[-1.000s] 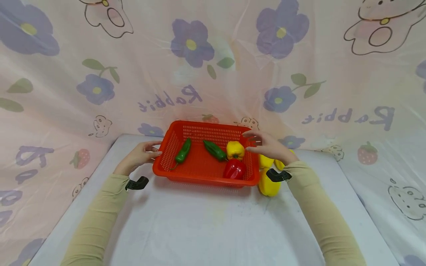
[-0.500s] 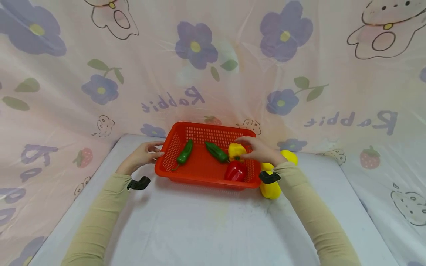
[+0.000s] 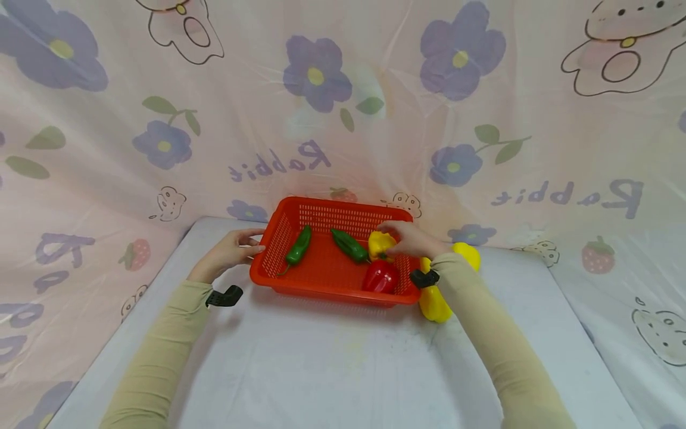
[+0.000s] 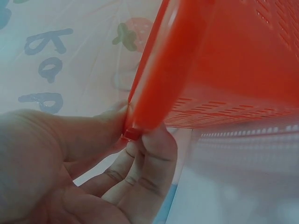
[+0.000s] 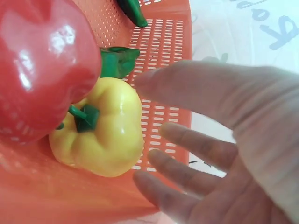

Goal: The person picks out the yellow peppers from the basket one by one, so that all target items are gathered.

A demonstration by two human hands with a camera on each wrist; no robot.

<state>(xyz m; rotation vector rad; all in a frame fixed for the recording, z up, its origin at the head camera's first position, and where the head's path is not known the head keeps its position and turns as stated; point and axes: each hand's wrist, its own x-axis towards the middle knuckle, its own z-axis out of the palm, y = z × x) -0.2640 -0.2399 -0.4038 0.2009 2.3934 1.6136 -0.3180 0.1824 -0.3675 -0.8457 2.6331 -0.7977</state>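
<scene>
A red plastic basket (image 3: 321, 289) holds two green chili peppers (image 3: 299, 245), a yellow bell pepper (image 3: 379, 243) and a red bell pepper (image 3: 381, 277). At the basket's left end, my left hand (image 3: 230, 251) pinches the rim between thumb and fingers, as the left wrist view shows up close. My right hand (image 3: 412, 239) reaches over the right end of the basket. Its fingers are spread beside the yellow bell pepper in the right wrist view (image 5: 117, 140), with a small gap between thumb and pepper. It holds nothing.
More yellow bell peppers (image 3: 435, 305) lie on the white table (image 3: 321, 369) just right of the basket, partly hidden by the right forearm. Behind the table hangs a curtain (image 3: 370, 149) printed with flowers and rabbits.
My right hand has moved left and in over the basket's right end, nearer the yellow bell pepper. The left hand stays on the rim. The view has shifted slightly.
</scene>
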